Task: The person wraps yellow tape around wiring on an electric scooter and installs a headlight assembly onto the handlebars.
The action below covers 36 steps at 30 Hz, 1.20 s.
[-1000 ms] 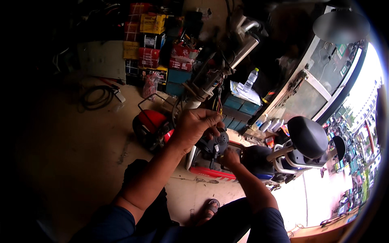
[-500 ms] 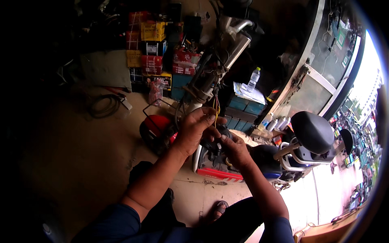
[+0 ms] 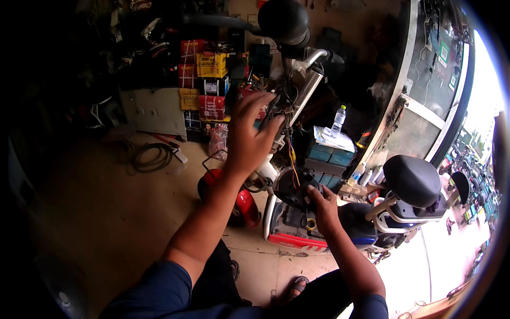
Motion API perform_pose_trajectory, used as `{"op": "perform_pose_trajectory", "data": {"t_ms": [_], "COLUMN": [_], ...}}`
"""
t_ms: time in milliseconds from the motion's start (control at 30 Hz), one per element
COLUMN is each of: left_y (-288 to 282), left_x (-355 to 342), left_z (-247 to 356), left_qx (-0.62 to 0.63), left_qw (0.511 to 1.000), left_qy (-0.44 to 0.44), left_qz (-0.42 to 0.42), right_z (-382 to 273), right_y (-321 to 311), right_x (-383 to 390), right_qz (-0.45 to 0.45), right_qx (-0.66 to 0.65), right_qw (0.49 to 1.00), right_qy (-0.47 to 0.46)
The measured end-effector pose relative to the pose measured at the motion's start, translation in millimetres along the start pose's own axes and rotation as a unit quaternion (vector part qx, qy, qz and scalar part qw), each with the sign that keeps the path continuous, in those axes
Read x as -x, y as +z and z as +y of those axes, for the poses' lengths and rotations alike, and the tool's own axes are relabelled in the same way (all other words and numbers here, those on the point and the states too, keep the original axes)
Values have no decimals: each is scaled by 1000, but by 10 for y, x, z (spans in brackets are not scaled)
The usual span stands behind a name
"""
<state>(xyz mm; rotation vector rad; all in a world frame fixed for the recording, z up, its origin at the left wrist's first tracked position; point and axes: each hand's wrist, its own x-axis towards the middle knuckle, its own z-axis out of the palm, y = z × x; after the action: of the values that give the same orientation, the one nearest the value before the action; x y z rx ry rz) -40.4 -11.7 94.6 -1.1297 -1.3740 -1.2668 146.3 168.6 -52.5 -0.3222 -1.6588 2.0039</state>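
Note:
My left hand (image 3: pixel 249 138) is raised at the front column (image 3: pixel 307 90) of an electric two-wheeler, fingers apart beside the cables (image 3: pixel 288 109); I cannot make out whether they touch anything. Below it, yellow and red wires (image 3: pixel 292 154) dangle toward a round black plastic part (image 3: pixel 289 189). My right hand (image 3: pixel 325 207) grips that part at its right side with the thumb on it. Under them lies the footboard with a red side panel (image 3: pixel 297 242) and a yellow ring (image 3: pixel 311 223), perhaps tape.
Black seat (image 3: pixel 411 181) at right; red body part (image 3: pixel 244 204) left. Stacked boxes (image 3: pixel 212 106), blue cases with a water bottle (image 3: pixel 338 119) behind; coiled cable (image 3: pixel 151 157) on the floor. A glass door frame (image 3: pixel 422 114) opens onto a bright street.
My left hand has left the wires, rising and opening toward the column. My right hand has moved onto the black part. The view has shifted, showing more of the upper handlebar.

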Motion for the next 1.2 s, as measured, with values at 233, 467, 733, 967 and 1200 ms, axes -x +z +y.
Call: {"op": "perform_pose_trajectory", "data": {"t_ms": [233, 467, 733, 967, 1200], "left_y": [124, 48, 110, 67, 58], "left_x": [-282, 102, 356, 569, 638], "left_z": [-140, -330, -369, -445, -471], "left_qx": [272, 495, 532, 564, 562], "left_qw": [920, 760, 737, 719, 712], "left_qy": [-253, -420, -417, -406, -417], "left_qz": [-123, -33, 8, 30, 65], "right_z": [-72, -95, -125, -189, -152], "right_y": [30, -109, -163, -119, -92], "right_x": [103, 133, 142, 152, 106], "right_qz": [-4, 2, 23, 22, 24], "right_qx": [-4, -2, 23, 9, 28], "right_qw": [1000, 1000, 999, 1000, 999], "right_qy": [11, -4, -2, -7, -10]}}
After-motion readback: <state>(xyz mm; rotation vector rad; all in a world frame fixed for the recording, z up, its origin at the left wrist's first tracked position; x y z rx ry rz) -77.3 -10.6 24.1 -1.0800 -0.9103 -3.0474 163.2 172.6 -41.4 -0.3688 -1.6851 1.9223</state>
